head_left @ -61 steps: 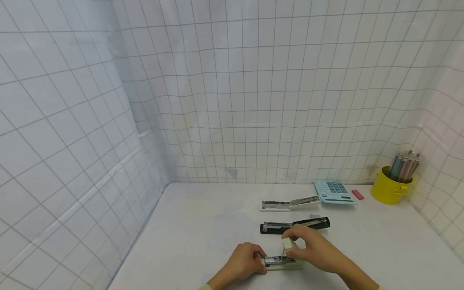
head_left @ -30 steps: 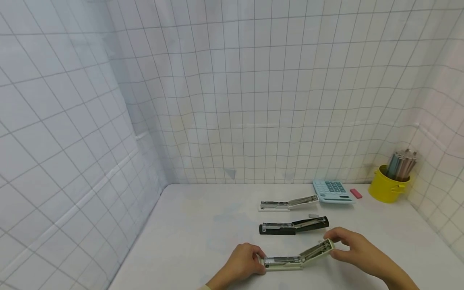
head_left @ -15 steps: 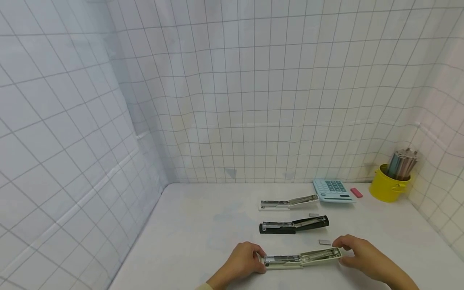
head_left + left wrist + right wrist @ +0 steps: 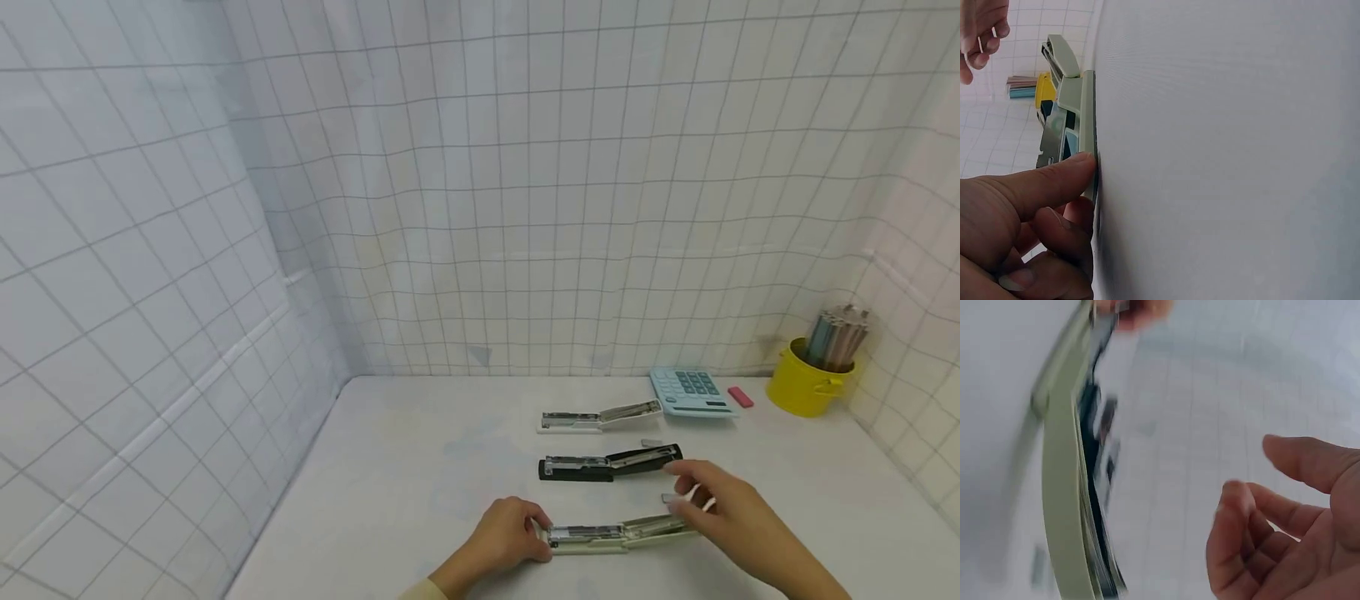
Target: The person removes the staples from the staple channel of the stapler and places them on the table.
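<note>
A pale green stapler [image 4: 588, 549] lies opened out flat on the white table, its metal staple channel facing up. My left hand [image 4: 502, 535] pinches its left end between thumb and fingers; the left wrist view shows the thumb [image 4: 1063, 178] against the base's edge. Over the stapler's swung-back top arm hovers my right hand [image 4: 731, 515], partly covering that end in the head view. Its fingers are loosely bent, and the right wrist view shows nothing between thumb and fingers, apart from the stapler. Just behind the arm lies a small grey strip [image 4: 667, 498].
Behind are a black stapler [image 4: 577, 477] and a white stapler [image 4: 570, 429], both opened out. Another grey strip [image 4: 651, 443] lies between them. Farther back right are a light blue calculator [image 4: 692, 404], a pink eraser [image 4: 740, 397] and a yellow bucket [image 4: 799, 393] of pencils [image 4: 836, 340].
My right hand has swung the green stapler's top arm over to the right and down, let go of it, and lifted up and leftward. My left hand has kept its hold.
</note>
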`<state>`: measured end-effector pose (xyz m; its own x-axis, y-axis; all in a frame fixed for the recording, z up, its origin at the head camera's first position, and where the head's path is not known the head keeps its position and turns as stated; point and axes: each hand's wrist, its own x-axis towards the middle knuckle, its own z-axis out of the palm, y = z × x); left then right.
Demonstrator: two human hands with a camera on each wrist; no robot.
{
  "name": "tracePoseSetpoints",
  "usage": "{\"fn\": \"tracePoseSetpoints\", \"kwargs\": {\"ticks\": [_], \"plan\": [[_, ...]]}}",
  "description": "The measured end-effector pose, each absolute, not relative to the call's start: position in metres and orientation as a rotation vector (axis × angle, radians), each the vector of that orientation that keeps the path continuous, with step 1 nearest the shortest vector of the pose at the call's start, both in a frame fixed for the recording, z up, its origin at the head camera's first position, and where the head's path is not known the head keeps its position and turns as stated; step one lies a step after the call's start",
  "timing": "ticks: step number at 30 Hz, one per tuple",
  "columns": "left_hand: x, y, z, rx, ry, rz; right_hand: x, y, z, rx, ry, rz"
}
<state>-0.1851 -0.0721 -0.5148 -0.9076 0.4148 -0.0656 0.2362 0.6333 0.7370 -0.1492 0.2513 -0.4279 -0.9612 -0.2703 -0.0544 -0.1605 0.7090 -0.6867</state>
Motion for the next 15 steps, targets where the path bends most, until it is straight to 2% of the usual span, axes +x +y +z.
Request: {"fn": "tracePoseSetpoints", "kwargs": {"ticks": [3,7,15], "plan": [[-0.186,-0.073,-0.516,0.525,2.619,1.143,-0.147,0.218,-0.432,-0.387,2.533,-1.244],[-0.186,-0.073,-0.519,0.491,2.611,1.149,-0.15,0.181,-0.456,-0.445,2.349,-1.275],[-0.185,-0.072,-0.517,0.486,2.59,1.156,-0.157,0.154,-0.489,-0.532,2.357,-1.189]]}}
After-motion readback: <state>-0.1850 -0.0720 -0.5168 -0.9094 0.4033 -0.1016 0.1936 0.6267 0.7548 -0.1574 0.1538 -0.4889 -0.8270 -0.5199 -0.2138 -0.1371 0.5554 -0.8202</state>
